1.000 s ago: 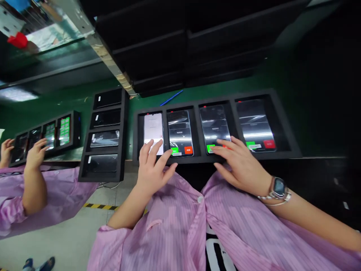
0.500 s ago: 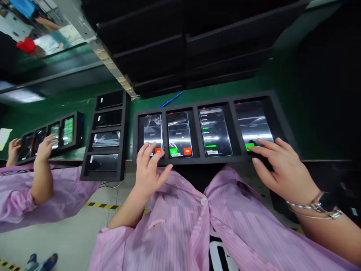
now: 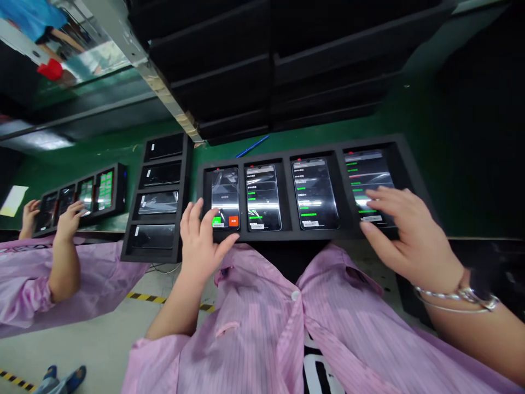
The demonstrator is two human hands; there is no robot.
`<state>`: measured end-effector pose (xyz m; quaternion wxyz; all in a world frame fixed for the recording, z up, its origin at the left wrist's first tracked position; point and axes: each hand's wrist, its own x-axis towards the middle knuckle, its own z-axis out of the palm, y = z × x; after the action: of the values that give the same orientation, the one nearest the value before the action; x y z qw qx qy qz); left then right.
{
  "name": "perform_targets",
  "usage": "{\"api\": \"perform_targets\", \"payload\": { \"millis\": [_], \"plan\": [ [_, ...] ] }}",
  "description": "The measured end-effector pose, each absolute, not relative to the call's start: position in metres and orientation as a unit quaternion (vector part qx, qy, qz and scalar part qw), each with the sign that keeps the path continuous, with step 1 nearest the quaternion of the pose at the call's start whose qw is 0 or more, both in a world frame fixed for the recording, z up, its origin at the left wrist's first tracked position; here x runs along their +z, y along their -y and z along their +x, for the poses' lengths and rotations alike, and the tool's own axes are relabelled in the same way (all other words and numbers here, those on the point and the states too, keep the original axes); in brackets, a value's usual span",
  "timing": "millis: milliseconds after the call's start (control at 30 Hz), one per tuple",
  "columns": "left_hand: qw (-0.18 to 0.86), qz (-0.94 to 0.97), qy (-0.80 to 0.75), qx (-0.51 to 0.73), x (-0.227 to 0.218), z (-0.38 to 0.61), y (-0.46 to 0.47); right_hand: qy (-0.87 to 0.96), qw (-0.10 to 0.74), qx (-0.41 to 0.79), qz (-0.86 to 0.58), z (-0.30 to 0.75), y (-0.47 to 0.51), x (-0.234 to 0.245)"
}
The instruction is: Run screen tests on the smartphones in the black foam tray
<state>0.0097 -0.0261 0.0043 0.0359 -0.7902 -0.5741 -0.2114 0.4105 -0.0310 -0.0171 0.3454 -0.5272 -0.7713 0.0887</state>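
Left grip (image 3: 200, 243) and right grip (image 3: 414, 238) unclasped, glossy dark phones (image 3: 318, 196), three listing green text (image 3: 304, 208), leftmost showing red square (image 3: 233, 221)

The right hand (image 3: 412, 232) hides part of the rightmost smartphone (image 3: 363, 169); lettering (image 3: 301, 177) on the smartphone screens (image 3: 320, 194) is too small to read. At far left, a blue garment (image 3: 36, 16) is cut off by the top edge, and a red object (image 3: 50, 70) is blurred.

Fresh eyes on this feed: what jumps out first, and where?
First, four lit phones in the black tray at centre; the leftmost phone shows green and red buttons near the left hand. The right hand is over the rightmost phone. Behind the tray, a blue pen lies on the green table.
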Motion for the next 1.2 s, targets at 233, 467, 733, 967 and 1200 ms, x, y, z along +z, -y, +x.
{"api": "perform_targets", "payload": {
  "millis": [233, 467, 733, 967, 1200],
  "plan": [
    [-0.076, -0.802, 0.587, -0.08, 0.013, 0.096, -0.057, 0.772, 0.176, 0.073, -0.607, 0.38, -0.051, -0.032],
    [-0.212, -0.879, 0.42, 0.076, 0.072, 0.067, 0.012, 0.902, 0.097, 0.164, -0.388, 0.416, 0.026, 0.019],
    [-0.028, -0.862, 0.505, -0.043, 0.04, 0.067, 0.041, 0.837, 0.165, 0.034, -0.52, 0.385, 0.054, 0.002],
    [-0.031, -0.802, 0.594, -0.06, 0.001, 0.084, -0.035, 0.768, 0.168, 0.005, -0.618, 0.368, -0.017, -0.039],
    [-0.016, -0.799, 0.589, -0.121, 0.003, 0.076, -0.047, 0.772, 0.213, 0.012, -0.599, 0.366, -0.029, -0.017]
  ]
}}
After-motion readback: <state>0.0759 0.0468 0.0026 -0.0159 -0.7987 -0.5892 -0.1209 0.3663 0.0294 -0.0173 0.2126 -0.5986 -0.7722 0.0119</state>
